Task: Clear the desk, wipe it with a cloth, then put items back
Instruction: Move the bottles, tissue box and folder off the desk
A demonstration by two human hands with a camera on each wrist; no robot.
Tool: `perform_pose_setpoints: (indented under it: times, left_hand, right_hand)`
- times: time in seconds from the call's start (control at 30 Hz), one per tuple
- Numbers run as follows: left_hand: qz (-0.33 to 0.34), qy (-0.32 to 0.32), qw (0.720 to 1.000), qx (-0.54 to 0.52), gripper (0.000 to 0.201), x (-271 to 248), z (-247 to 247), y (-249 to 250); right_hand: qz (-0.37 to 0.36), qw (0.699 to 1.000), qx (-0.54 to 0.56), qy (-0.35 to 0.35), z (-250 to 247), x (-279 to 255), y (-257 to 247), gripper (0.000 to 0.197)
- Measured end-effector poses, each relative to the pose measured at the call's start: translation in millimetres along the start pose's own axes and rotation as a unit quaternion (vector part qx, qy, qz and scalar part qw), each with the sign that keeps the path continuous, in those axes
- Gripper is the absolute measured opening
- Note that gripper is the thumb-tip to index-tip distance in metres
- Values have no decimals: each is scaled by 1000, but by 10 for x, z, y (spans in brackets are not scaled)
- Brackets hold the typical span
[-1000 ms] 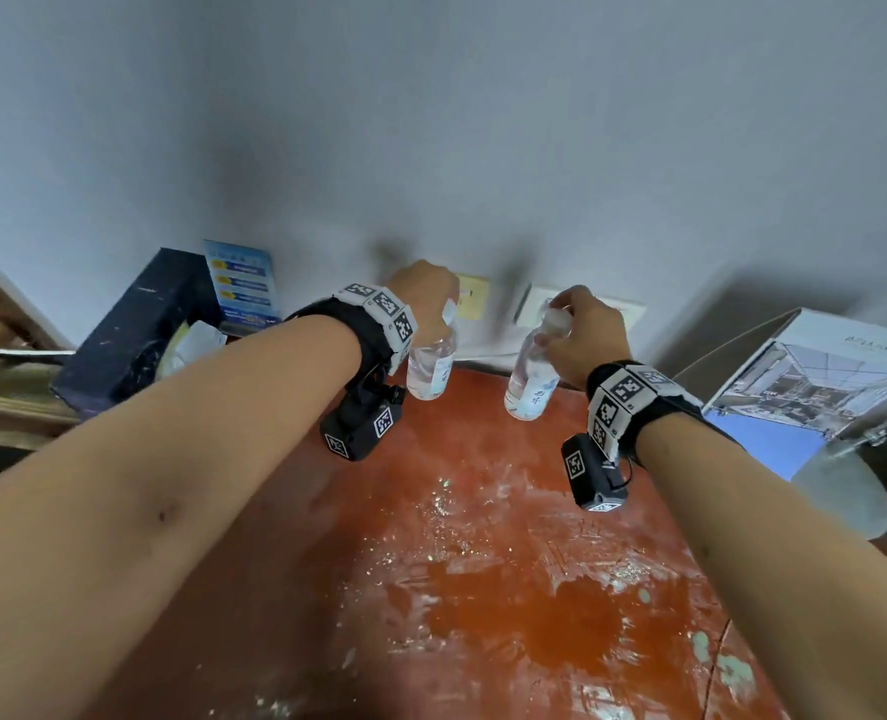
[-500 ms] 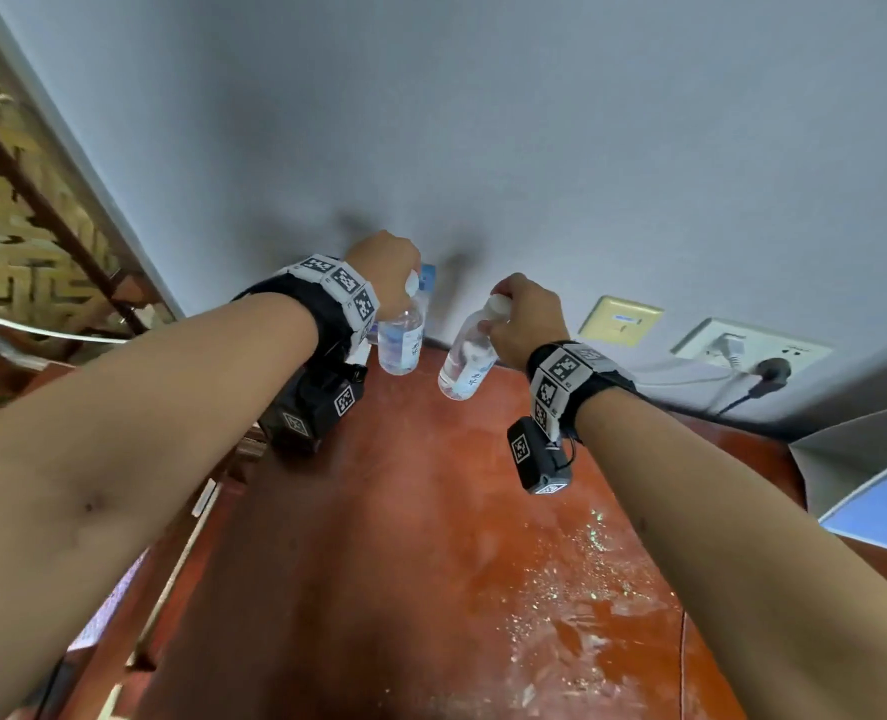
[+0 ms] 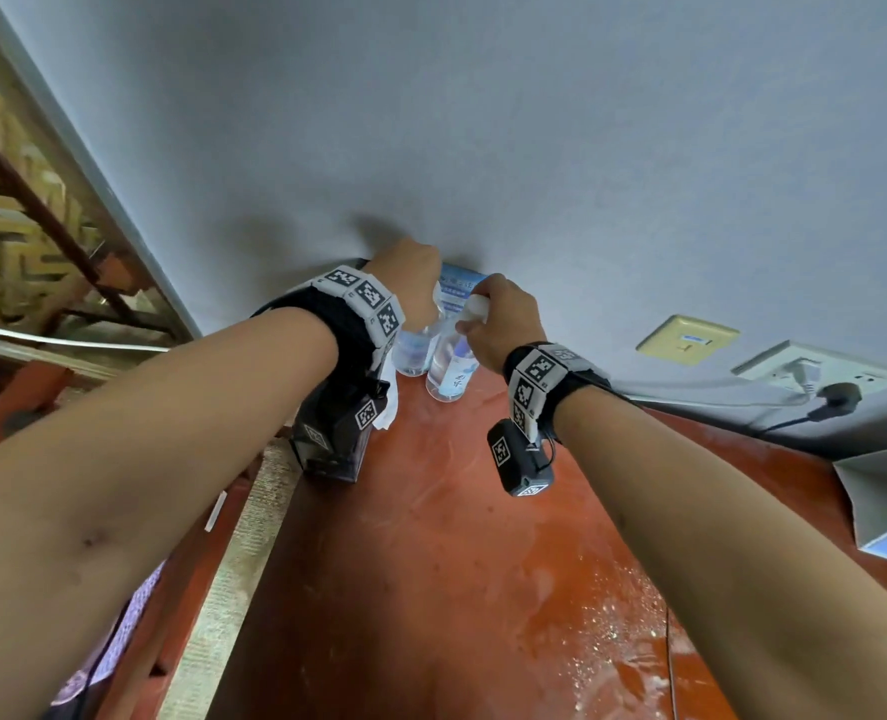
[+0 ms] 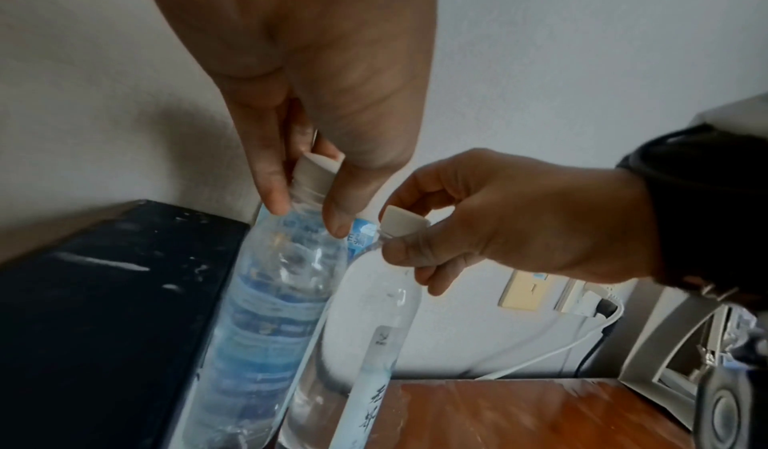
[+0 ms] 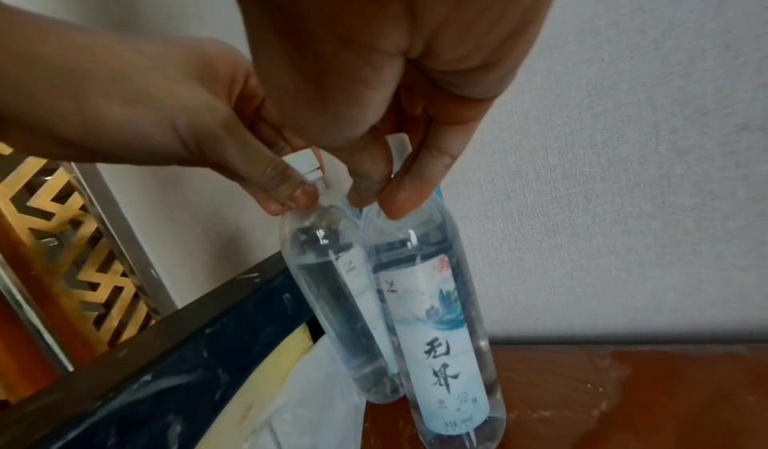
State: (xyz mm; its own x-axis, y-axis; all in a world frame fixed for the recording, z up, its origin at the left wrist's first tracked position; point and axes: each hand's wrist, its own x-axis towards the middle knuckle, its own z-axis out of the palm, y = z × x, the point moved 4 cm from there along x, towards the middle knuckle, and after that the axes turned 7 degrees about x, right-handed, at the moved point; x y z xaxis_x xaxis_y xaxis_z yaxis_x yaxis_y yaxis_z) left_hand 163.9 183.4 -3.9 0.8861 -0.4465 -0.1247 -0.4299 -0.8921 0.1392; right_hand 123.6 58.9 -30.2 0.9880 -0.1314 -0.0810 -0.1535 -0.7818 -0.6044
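The person reaches with both arms to the far left corner of the red-brown table (image 3: 431,537), close to the grey wall (image 3: 483,122). Each of the 2 hands holds 1 clear water bottle by its top. The left hand (image 3: 410,272) pinches the white cap and neck of the left bottle (image 4: 270,308) between thumb and fingers. The right hand (image 3: 503,324) pinches the cap of the right bottle (image 5: 436,324) in the same way, with its fingers curled around the neck.

The 2 bottles stand side by side and touch each other along their bodies. Both are a little tilted. Their bottoms are at the table surface, but I cannot tell if they rest on it fully. The right bottle has a pale blue label with dark characters and a flower picture.

Just to the left of the bottles there is a dark box (image 4: 103,308) with white tissue (image 5: 316,400) coming out of it. Farther right on the wall are a yellow plate (image 3: 688,339) and a white socket (image 3: 815,368) with a black plug (image 3: 839,394) in it. The front part of the table shows white, wet-looking marks (image 3: 612,615).
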Motion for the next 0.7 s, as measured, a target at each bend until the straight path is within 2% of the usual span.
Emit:
perform_pose_setpoints:
  times: [0.2, 0.3, 0.4, 0.7]
  left_hand:
    - [6, -1, 1000, -19, 10, 89, 29, -18]
    - [13, 5, 1000, -20, 32, 107, 14, -18]
    - [28, -1, 1000, -15, 41, 96, 3, 5]
    - [40, -11, 999, 23, 40, 56, -35, 61]
  right_hand:
    - [-3, 1000, -14, 18, -1, 87, 12, 35]
    - [-8, 1000, -16, 23, 12, 85, 11, 36]
    - [-14, 1000, -9, 27, 19, 69, 25, 36]
    - [-21, 1000, 4, 21, 56, -9, 33, 39]
